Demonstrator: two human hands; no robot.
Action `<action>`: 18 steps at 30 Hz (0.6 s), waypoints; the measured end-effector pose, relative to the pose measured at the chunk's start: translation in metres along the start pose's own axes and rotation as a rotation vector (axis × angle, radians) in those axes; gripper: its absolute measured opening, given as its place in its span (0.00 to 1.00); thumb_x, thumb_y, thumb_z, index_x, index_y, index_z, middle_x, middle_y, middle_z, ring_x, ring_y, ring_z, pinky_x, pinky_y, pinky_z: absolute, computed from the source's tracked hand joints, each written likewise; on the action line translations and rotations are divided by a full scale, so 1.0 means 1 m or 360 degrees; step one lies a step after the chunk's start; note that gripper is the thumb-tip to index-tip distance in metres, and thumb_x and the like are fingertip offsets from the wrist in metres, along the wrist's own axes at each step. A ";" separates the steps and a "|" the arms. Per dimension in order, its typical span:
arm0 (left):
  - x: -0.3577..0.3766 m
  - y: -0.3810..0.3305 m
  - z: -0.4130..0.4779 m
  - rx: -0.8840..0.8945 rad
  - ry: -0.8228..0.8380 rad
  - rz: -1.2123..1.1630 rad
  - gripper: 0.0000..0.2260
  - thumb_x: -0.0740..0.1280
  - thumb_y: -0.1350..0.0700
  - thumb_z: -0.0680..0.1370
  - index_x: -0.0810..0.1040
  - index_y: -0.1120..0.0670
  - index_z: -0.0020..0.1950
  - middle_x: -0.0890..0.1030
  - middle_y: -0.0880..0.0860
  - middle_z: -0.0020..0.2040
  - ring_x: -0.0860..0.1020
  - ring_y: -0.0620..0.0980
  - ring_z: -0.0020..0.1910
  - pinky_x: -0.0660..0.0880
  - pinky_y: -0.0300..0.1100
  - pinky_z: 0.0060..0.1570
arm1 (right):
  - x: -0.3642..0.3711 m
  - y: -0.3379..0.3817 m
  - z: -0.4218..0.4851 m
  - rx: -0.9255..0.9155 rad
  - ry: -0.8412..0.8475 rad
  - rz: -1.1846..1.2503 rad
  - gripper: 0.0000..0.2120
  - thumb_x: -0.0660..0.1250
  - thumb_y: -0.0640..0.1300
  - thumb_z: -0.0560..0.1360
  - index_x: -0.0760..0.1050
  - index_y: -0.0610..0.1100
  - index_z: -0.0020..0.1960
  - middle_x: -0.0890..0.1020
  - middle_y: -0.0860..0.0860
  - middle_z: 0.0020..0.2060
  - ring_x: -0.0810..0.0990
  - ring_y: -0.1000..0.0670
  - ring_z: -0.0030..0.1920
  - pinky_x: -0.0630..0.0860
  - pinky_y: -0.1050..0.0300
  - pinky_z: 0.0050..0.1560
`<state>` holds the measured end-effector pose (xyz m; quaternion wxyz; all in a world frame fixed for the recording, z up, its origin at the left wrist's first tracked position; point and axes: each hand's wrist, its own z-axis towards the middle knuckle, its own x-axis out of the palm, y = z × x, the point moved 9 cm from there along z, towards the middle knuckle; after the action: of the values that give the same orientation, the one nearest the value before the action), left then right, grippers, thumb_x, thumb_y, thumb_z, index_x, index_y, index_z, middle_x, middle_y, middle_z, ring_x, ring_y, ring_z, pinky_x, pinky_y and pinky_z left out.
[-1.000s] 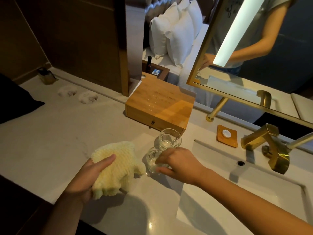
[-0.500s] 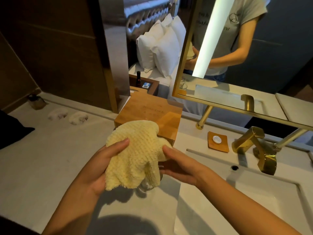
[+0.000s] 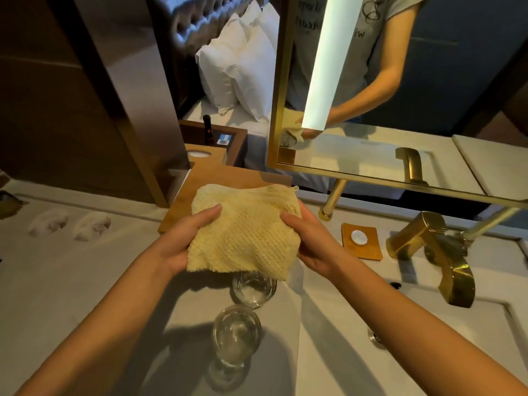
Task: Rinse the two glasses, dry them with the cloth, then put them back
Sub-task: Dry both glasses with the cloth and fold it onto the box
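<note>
A pale yellow waffle-weave cloth (image 3: 245, 230) is held up above the counter between both hands. My left hand (image 3: 185, 235) grips its left edge with the thumb on top; my right hand (image 3: 308, 238) grips its right edge. Two clear glasses stand upright on the white counter below the cloth, untouched: the farther glass (image 3: 253, 290) has its far rim hidden by the cloth's lower edge, and the nearer glass (image 3: 237, 334) stands in full view between my forearms.
A wooden box (image 3: 228, 178) sits behind the cloth. To the right are the white sink basin (image 3: 428, 352), a gold faucet (image 3: 437, 252) and a small wooden soap dish (image 3: 361, 244). A gold-framed mirror (image 3: 277, 110) hangs above. Two small white items (image 3: 70, 222) lie at the far left.
My right hand let go of the glass and took the cloth's right edge. Both hands raised the cloth and spread it out; both glasses now stand free on the counter.
</note>
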<state>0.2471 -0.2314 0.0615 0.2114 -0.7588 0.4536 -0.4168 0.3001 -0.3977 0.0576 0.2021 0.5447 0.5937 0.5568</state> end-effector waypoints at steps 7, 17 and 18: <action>-0.010 -0.034 0.064 -0.0047 -0.0193 0.0424 0.13 0.65 0.58 0.77 0.73 0.54 0.61 0.84 0.55 0.47 0.82 0.54 0.45 0.77 0.49 0.41 | -0.024 0.000 0.062 -0.0026 -0.0227 -0.0344 0.14 0.57 0.44 0.82 0.69 0.56 0.66 0.79 0.50 0.58 0.79 0.47 0.59 0.79 0.46 0.54; -0.027 -0.061 0.108 0.0471 -0.0529 0.0941 0.23 0.63 0.60 0.79 0.63 0.53 0.73 0.75 0.52 0.63 0.75 0.51 0.59 0.76 0.47 0.53 | -0.038 0.014 0.103 -0.0433 -0.0355 -0.1226 0.19 0.60 0.40 0.79 0.68 0.45 0.70 0.76 0.47 0.62 0.75 0.46 0.62 0.73 0.45 0.64; -0.027 -0.060 0.106 0.0527 -0.0516 0.0951 0.24 0.63 0.59 0.79 0.61 0.52 0.73 0.74 0.52 0.63 0.75 0.50 0.60 0.76 0.47 0.56 | -0.037 0.016 0.100 -0.0535 -0.0381 -0.1335 0.20 0.61 0.40 0.78 0.68 0.44 0.70 0.77 0.46 0.62 0.75 0.46 0.61 0.73 0.47 0.63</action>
<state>0.3584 -0.1836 0.0321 0.5126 -0.6046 0.5421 -0.2789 0.4036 -0.3897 0.0286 0.5623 0.2779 0.6366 0.4487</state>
